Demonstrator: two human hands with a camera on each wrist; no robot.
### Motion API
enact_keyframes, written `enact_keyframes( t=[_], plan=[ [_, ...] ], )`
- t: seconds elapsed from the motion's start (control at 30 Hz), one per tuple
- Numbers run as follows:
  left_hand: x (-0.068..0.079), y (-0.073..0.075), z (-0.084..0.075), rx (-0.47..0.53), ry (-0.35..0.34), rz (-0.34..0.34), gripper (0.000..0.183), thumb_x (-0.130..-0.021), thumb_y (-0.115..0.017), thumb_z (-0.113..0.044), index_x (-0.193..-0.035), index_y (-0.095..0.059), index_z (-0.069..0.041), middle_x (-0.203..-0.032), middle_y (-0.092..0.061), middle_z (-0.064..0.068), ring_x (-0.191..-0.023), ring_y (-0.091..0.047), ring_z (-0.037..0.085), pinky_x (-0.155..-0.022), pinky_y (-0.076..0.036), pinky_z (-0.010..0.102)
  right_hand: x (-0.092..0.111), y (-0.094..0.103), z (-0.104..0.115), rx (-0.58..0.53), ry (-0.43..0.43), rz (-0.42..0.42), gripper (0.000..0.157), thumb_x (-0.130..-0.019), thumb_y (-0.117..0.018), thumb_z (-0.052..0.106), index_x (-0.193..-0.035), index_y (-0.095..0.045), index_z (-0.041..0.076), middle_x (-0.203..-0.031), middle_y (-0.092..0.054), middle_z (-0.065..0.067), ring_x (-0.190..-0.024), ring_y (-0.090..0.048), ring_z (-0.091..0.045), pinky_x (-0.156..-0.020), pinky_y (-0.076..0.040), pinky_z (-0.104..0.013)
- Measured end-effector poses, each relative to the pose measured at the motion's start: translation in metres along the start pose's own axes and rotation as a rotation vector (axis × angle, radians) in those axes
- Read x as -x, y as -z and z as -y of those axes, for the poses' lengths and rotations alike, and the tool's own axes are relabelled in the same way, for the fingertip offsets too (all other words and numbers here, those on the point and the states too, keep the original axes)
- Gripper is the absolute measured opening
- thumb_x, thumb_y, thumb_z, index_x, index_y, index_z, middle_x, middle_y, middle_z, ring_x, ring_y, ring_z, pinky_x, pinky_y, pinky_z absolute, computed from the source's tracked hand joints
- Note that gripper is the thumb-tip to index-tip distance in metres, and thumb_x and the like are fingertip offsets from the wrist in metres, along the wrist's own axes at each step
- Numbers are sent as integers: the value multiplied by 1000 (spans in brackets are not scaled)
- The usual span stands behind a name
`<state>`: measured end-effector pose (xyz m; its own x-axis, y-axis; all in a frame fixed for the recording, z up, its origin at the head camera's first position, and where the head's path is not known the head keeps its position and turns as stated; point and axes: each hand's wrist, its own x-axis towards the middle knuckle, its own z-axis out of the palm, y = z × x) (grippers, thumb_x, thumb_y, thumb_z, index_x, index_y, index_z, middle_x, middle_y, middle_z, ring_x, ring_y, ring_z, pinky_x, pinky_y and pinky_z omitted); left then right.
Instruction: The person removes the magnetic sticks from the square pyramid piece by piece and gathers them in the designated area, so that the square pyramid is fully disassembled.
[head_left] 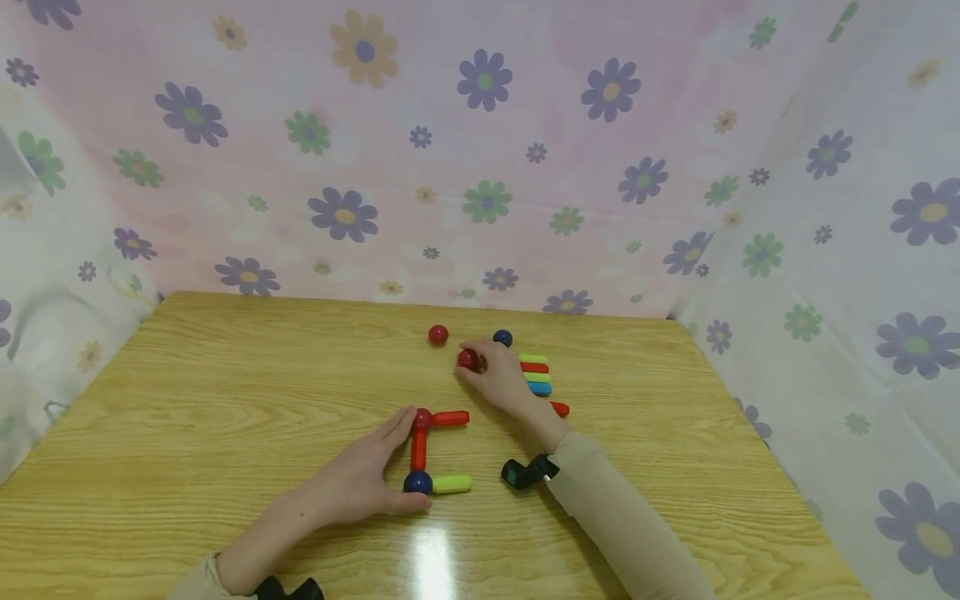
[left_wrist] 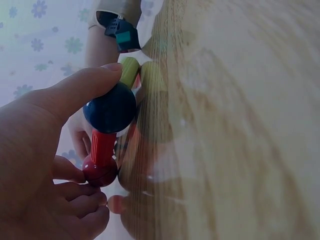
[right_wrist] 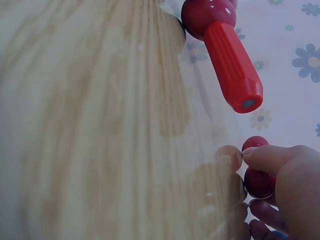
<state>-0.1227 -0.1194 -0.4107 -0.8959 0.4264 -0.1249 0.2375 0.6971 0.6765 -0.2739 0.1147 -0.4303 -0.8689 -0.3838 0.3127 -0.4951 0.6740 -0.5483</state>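
1. Pinched between the right hand's [head_left: 501, 382] thumb and fingers is a glossy red ball [head_left: 467, 359], just right of centre in the head view.
2. At lower centre, the left hand [head_left: 356, 477] holds a C-shaped piece [head_left: 419, 450] endwise, thumb on its blue ball, fingers against its dark-red one; its rods are ridged, one tipped with a grey disc.
3. Above lie a loose red ball [head_left: 438, 335] and a loose blue ball [head_left: 502, 337]; coloured rods [head_left: 535, 367] lie rightward.
4. Shiny wood-grain tabletop [head_left: 225, 375] fills the lower frame.
5. Flower-printed sheeting [head_left: 405, 167] spans the top.
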Motion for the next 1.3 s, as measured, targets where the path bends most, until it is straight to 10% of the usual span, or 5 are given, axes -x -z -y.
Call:
enact_keyframes(
  t=[0.9, 1.3],
  plan=[
    [-2, -4, -1, -3, -9, -6, 118, -74, -79, -64, -160, -19, -10, -167, -17, 9, -148, -29, 38, -114, -33, 59, 18, 16, -1, -70, -53, -49, 45, -89, -77, 20, -129, -65, 5, -117, -65, -13, -92, -64, -26, -78, -56, -40],
    [-2, -2, 0, -2, 4, -16, 118, -74, -79, -64, -160, -20, -11, -166, -19, 10, -148, -30, 38, -114, -33, 60, 60, 27, 12, -420, -204, 80, 40, -92, -74, 21, -128, -65, 6, -120, -68, -10, -107, -65, -23, -95, -54, -36]
  ],
)
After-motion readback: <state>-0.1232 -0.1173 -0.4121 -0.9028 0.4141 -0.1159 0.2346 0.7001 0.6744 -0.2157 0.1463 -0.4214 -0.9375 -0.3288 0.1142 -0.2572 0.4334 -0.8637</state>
